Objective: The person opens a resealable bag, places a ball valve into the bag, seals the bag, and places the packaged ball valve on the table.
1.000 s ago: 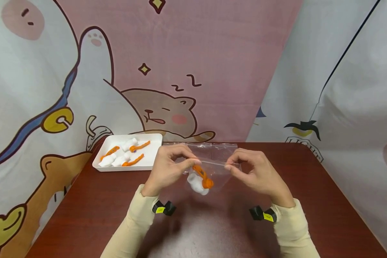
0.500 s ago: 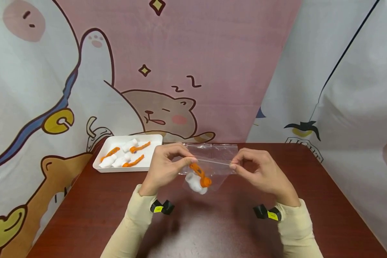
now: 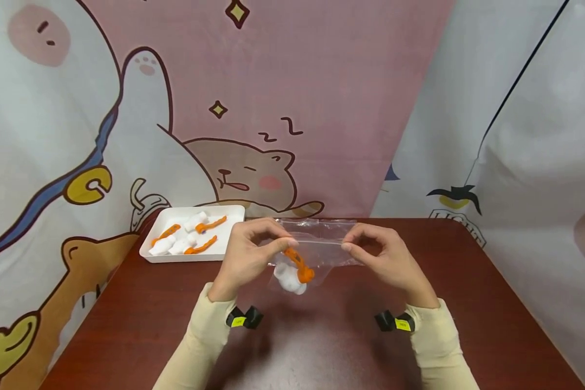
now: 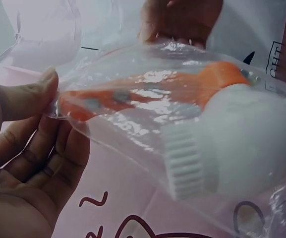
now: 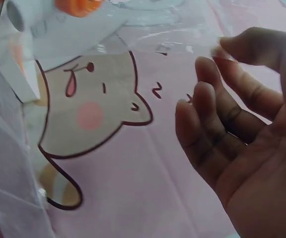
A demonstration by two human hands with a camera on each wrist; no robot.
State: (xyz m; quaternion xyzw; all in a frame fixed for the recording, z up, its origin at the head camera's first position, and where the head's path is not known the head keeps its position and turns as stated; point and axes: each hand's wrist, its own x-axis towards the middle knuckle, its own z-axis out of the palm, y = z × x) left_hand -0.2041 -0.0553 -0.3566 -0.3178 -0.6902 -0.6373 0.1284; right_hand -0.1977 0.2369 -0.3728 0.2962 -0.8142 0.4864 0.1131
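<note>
A clear zip bag [image 3: 329, 257] hangs between both hands above the table, its zip strip stretched level. Inside lie a white rounded piece with a ribbed collar [image 4: 247, 144] and an orange strap-like piece [image 4: 182, 89] with slots and a thick round end. My left hand [image 3: 251, 257] pinches the bag's left top corner between thumb and forefinger, beside the orange piece's narrow end. At the right end of the zip, my right hand [image 3: 390, 260] pinches the strip with thumb and forefinger; its other fingers are bent loosely in the right wrist view.
A white tray [image 3: 146, 256] at the table's back left holds several orange pieces and white pieces. More clear plastic [image 3: 317, 225] lies on the table behind the held bag. A printed cloth [image 3: 361, 108] hangs just past the table's back edge.
My right hand has gone slightly right, then back left, along the zip. The left hand has shifted a little left, and the bag's contents have swung left with it.
</note>
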